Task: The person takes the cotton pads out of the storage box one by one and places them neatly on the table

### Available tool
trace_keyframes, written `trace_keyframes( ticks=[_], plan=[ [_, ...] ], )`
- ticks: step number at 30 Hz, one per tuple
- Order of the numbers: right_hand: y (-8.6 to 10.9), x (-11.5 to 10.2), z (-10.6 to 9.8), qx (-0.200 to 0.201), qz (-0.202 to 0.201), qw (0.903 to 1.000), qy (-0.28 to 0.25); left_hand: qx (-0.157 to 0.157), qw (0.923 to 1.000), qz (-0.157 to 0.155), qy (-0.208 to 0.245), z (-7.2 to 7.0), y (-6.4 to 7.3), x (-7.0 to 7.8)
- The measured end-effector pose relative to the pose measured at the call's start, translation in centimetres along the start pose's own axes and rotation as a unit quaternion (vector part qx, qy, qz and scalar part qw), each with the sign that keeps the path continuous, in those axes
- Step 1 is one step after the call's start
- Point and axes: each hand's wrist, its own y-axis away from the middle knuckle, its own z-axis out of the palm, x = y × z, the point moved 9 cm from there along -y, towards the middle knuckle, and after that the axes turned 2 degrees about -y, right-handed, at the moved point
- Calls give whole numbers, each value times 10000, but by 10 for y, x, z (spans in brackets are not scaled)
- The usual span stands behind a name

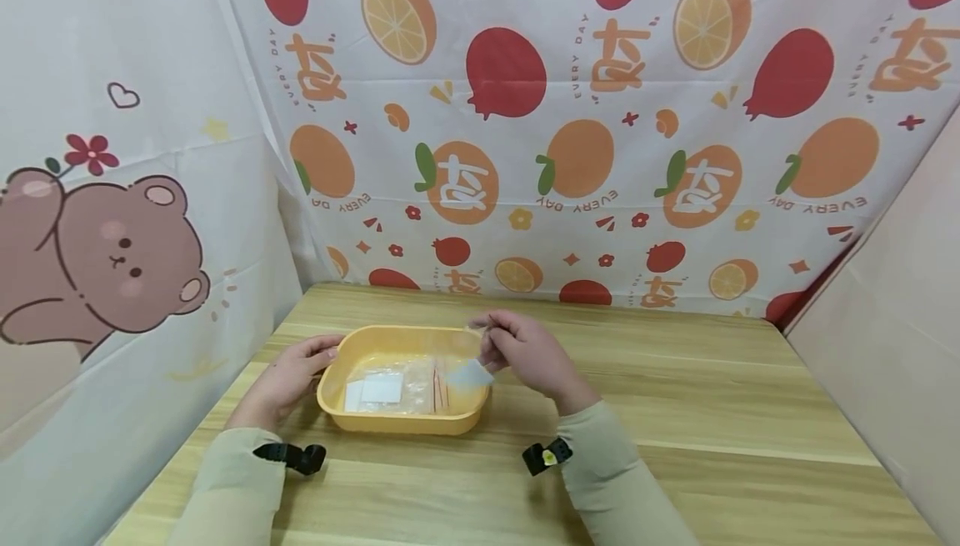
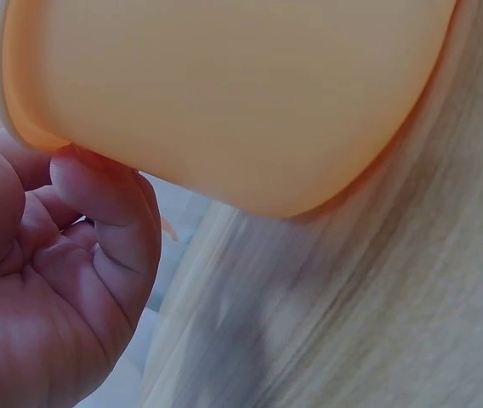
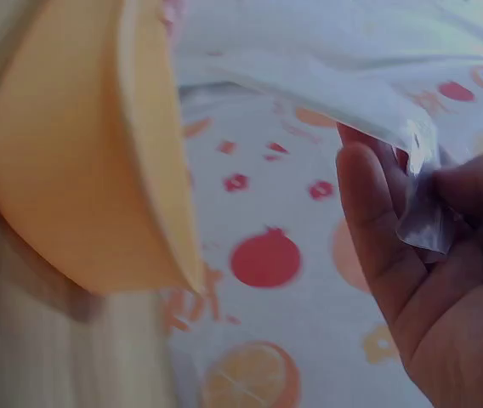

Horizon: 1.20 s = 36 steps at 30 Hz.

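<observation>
A yellow plastic basin (image 1: 405, 423) stands on the wooden table. My left hand (image 1: 288, 375) grips its left rim; in the left wrist view, curled fingers (image 2: 114, 212) press against the wall just under the lip. Above the basin's right end, my right hand (image 1: 528, 354) pinches a clear plastic bag (image 3: 326, 98) between thumb and fingers. A pale square card (image 1: 471, 374) shows at this bag's lower part, over the basin. Inside the basin lie other clear zip bags (image 1: 418, 388) with red seal lines and white cards (image 1: 382, 388); how many bags overlap I cannot tell.
The wooden table (image 1: 675, 413) extends to the right and in front of the basin. A fruit-print cloth (image 1: 555, 221) hangs behind it, and a white cloth with a bear (image 1: 135, 254) hangs at the left. Each sleeve carries a black wrist strap (image 1: 288, 456).
</observation>
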Motion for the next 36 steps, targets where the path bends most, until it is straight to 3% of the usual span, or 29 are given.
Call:
trace_keyframes(
  ticks=[9,16,20,26,28,36],
  plan=[
    [17,8,-28,-519,53,9946,900,89,9998,-87,-134,1,0,3],
    [22,34,-41,-797,403,9837,1562,29,10000,-47,-65,-1,1,3],
    [21,57,-40,-1015,663,9772,1742,52,9999,-111,-108,0,1,2],
    [12,85,-35,-846,621,9545,2790,75,9997,-159,-165,2,2,0],
    [10,91,-33,-739,612,9484,3021,100,9996,-176,-193,1,2,-1],
    [3,98,-19,-716,349,9386,3357,142,9994,-189,-233,0,3,-1]
  ],
)
